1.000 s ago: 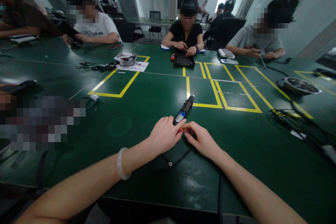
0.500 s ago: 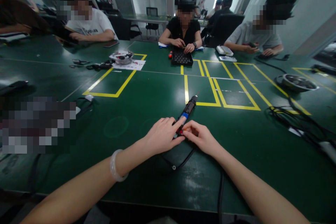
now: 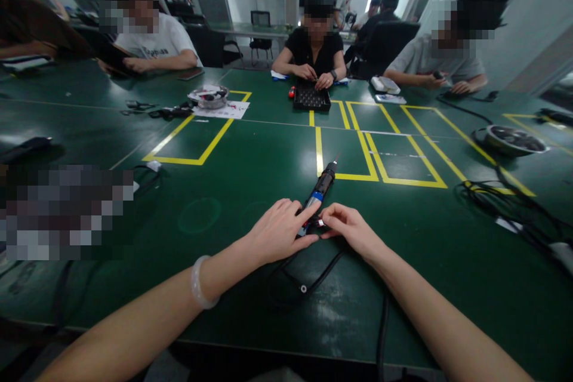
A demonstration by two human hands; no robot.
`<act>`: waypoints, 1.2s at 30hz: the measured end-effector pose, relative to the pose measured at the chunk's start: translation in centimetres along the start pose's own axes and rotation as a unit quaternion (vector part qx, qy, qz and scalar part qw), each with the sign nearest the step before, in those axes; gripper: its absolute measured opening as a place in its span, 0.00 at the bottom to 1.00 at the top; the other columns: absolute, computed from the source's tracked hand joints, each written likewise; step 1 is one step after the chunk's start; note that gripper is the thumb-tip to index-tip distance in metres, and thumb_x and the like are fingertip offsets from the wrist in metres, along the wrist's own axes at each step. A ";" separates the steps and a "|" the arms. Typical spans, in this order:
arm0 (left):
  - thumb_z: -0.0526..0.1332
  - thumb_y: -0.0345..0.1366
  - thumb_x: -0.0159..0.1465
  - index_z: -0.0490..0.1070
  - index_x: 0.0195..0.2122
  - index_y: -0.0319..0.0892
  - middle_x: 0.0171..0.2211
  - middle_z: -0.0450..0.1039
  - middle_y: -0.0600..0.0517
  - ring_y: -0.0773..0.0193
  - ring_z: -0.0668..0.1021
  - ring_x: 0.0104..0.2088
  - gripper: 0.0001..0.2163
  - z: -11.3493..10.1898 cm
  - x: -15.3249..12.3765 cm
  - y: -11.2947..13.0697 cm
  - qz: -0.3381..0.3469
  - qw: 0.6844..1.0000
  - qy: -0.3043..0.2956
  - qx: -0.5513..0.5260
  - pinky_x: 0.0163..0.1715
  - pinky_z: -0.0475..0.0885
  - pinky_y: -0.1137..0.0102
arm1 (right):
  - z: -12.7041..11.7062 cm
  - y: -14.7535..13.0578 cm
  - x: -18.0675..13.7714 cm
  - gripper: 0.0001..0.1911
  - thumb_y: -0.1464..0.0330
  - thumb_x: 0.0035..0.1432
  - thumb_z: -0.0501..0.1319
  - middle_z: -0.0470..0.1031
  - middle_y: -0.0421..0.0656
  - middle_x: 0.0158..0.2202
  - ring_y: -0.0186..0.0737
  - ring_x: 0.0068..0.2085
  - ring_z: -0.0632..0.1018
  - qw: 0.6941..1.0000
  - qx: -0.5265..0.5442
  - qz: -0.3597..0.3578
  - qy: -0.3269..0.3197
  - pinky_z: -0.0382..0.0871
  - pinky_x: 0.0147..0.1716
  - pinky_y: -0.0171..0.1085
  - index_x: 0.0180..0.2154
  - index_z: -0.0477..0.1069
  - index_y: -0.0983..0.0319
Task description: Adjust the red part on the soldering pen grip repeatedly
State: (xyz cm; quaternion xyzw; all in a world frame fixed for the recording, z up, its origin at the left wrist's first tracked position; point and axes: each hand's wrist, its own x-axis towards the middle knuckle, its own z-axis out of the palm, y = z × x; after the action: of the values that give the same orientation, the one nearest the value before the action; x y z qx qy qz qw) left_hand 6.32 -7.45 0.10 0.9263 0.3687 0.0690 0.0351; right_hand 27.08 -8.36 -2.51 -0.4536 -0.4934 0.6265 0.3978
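Observation:
A black electric screwdriver [image 3: 326, 178] with a blue band lies on the green table, its thin bit pointing away from me. My left hand [image 3: 275, 230] rests over its rear part, fingers closed around the body and hiding much of it. Beside that rear end, my right hand [image 3: 348, 225] has thumb and index finger pinched together. At its fingertips is a small dark piece with a white and red spot [image 3: 321, 223], partly covered, too small to name. A black cable [image 3: 324, 271] curves on the table beneath my hands.
Coiled black cables [image 3: 496, 197] and a metal bowl [image 3: 514, 142] lie at right. Yellow tape rectangles [image 3: 416, 182] mark the table. Across it, a person handles pieces over a black tray [image 3: 312, 98]. A clear bowl [image 3: 208, 98] stands at far left.
My right hand has shifted slightly right, away from the screwdriver's rear end, and a white and red spot now shows at its fingertips. My left hand stays on the screwdriver.

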 end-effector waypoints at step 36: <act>0.60 0.38 0.65 0.70 0.39 0.43 0.52 0.70 0.49 0.58 0.71 0.53 0.05 1.0 -0.2 1.1 -0.022 0.979 0.108 -0.172 0.52 0.66 0.61 | 0.0 -1.1 -0.6 0.19 0.52 0.59 0.62 0.72 0.38 0.25 0.31 0.24 0.72 0.994 -0.050 -0.003 -0.094 0.66 0.27 0.33 0.33 0.65 0.62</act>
State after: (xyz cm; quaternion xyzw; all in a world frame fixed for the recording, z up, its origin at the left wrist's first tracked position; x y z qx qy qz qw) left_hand 7.13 -8.41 -0.77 0.8851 0.3732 0.2305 0.1553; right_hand 27.34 -8.70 -1.34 -0.4103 -0.5611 0.6397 0.3279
